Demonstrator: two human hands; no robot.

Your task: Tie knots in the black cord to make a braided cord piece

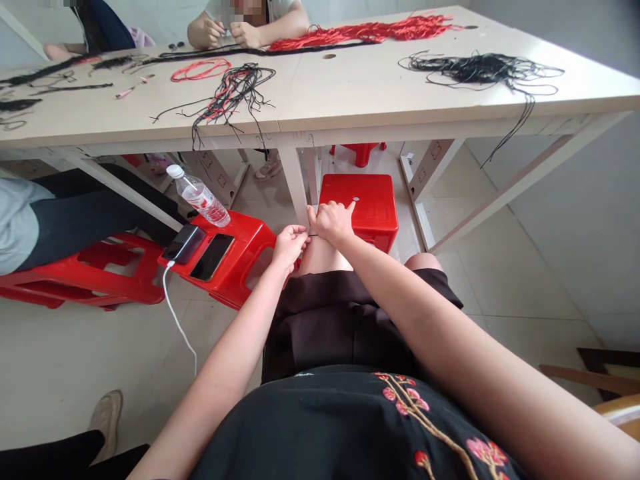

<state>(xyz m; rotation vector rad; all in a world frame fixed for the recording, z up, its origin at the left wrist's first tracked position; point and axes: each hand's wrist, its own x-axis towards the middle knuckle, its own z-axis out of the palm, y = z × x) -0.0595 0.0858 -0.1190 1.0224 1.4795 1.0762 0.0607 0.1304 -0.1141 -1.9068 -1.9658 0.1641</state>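
My left hand [291, 246] is closed in a pinch on a thin dark cord [313, 235] just above my bare knee. Beside it, on the right, my right hand [333, 220] rests over the knee with its little finger stretched out; what its thumb and other fingers hold, if anything, is too small to make out. The short dark cord shows between the two hands. Beyond them, a red stool [359, 200] stands under the table edge.
On the pale table [320, 87] lie a black cord bundle [480, 68], a red-and-black bundle [234, 93] and red cords [370, 31]. A second red stool [245, 233] holds a bottle [203, 200], a phone [213, 257] and a charging device [184, 243]. People sit opposite and at left.
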